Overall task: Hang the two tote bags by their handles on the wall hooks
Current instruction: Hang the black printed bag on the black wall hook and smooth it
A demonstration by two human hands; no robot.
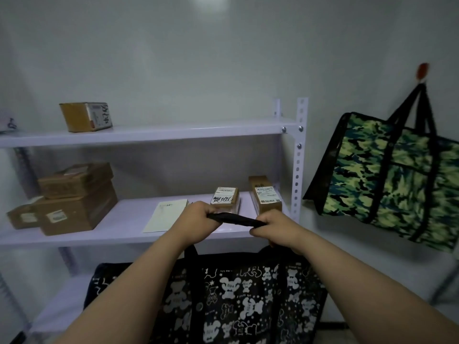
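Here, both hands are gripping the black handles [234, 218] of the bear bag [243, 301], stretching them taut between the fists. The left hand [202, 214] is clenching one end, the right hand [269, 228] the other. The bag (black, printed with white bears) is hanging below the wrists, in front of the shelf [149, 134]. The camo bag [395, 177] is already hanging by its handles on the hook [422, 72] on the right wall. Boxes [77, 197] are sitting on the shelf boards.
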